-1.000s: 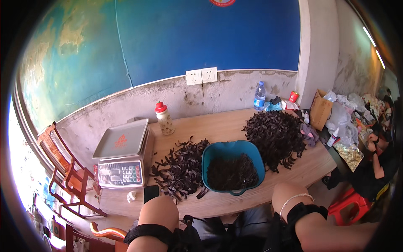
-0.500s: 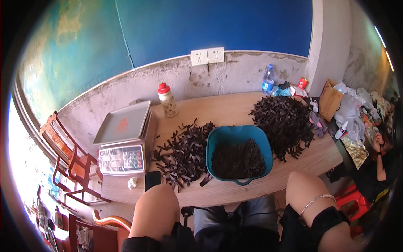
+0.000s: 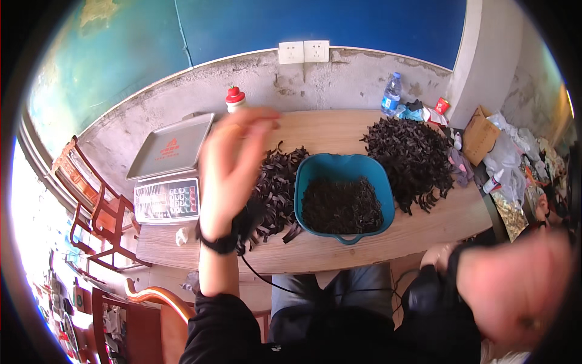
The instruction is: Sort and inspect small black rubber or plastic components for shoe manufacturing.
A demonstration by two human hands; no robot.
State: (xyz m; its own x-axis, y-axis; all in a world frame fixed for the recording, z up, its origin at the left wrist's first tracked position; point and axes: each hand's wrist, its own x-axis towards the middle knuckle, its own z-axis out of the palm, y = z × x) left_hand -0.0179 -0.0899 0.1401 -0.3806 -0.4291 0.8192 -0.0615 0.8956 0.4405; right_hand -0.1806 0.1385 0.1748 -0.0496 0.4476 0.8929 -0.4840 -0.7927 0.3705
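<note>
My left hand [image 3: 233, 161] is raised above the table between the scale and the left heap of dark strips [image 3: 280, 194]. Its thumb and fingers are apart, slightly blurred, and nothing shows in them. A black strap with a cable circles that wrist. At the lower right, my right hand [image 3: 515, 285] is large, close and badly smeared, so its fingers cannot be made out. Between two heaps stands a teal plastic basin [image 3: 344, 235] holding finer dark strips [image 3: 339, 203]. The larger heap of dark strips [image 3: 409, 158] lies to its right.
A scale [image 3: 167, 200] with a grey tray stands left, near a crumpled tissue [image 3: 182, 236]. Behind are a red-capped bottle [image 3: 235, 97] and a water bottle [image 3: 391, 94]. A cardboard box [image 3: 481, 136] and plastic bags sit right; wooden chairs [image 3: 109, 221] stand left.
My left hand has come into view over the table, hiding the phone and part of the red-capped bottle. My right hand now appears as a blur at lower right. The view has shifted slightly.
</note>
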